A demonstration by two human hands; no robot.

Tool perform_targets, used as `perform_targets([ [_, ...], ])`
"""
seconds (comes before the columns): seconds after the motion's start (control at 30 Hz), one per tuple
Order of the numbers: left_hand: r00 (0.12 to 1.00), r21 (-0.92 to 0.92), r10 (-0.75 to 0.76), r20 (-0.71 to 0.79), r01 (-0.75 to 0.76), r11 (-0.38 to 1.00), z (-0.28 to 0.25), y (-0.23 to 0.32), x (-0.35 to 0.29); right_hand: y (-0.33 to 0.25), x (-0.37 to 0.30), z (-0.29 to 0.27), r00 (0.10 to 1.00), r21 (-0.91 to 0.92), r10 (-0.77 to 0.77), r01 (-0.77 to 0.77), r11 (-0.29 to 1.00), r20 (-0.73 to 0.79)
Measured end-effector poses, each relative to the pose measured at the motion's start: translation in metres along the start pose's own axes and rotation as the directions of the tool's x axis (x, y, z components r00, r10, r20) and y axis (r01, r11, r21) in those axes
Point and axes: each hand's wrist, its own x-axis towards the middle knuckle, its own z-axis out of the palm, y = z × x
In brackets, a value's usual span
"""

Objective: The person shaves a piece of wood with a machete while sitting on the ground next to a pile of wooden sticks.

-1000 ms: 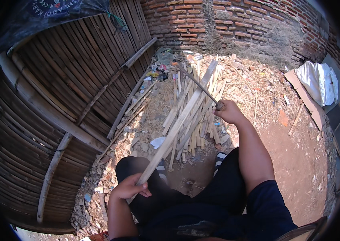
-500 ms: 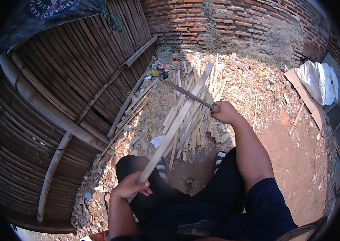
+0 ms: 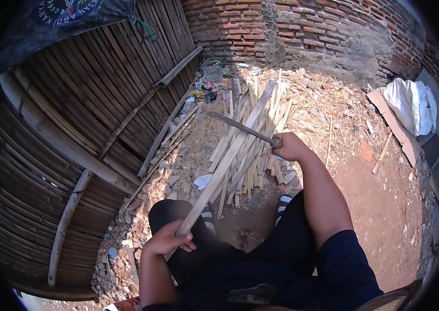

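Observation:
My left hand (image 3: 170, 239) is closed round the near end of a long pale wooden strip (image 3: 209, 189), which slants up and away to the right over a pile of similar strips (image 3: 253, 168). In my right hand (image 3: 288, 146) is the handle of a machete (image 3: 243, 127). Its dark, long blade points to the left and crosses the wooden strip about midway up. Whether blade and wood touch I cannot tell. Several cut strips lie loosely heaped on the ground beyond my feet.
A slatted bamboo wall (image 3: 90, 114) with poles rises on the left, and a brick wall (image 3: 313, 31) stands at the back. Rubble and wood shavings (image 3: 323, 103) cover the ground. A white sack (image 3: 411, 106) lies at the right beside a brown board (image 3: 393, 127).
The machete has shifted slightly, its tip dropping a little toward me. My left hand and the wooden strip stay in the same place.

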Motion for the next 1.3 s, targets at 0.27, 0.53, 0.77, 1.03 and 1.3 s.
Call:
perform_targets([
  [0.27, 0.999, -0.035, 0.0, 0.048, 0.002, 0.999, -0.007, -0.006, -0.002, -0.048, -0.026, 0.007, 0.963, -0.186, -0.251, 0.265, 0.946, 0.096],
  [0.53, 0.999, -0.002, -0.03, 0.018, 0.03, 1.0, -0.004, -0.003, 0.0, -0.009, -0.004, 0.013, 0.981, 0.012, -0.19, 0.189, 0.982, 0.048],
  [0.77, 1.0, 0.024, -0.018, -0.007, 0.018, 1.0, 0.0, 0.001, -0.002, -0.013, -0.01, -0.003, 0.998, -0.007, -0.036, 0.036, 0.999, -0.05],
  [1.03, 0.999, -0.009, -0.021, 0.034, 0.021, 1.0, -0.003, -0.003, -0.005, -0.056, -0.026, 0.005, 0.929, -0.193, -0.263, 0.318, 0.928, 0.261],
  [1.3, 0.998, 0.045, -0.055, 0.003, 0.055, 0.997, 0.0, 0.002, -0.002, 0.012, 0.003, 0.009, 0.991, 0.063, -0.025, 0.034, 0.997, -0.134],
])
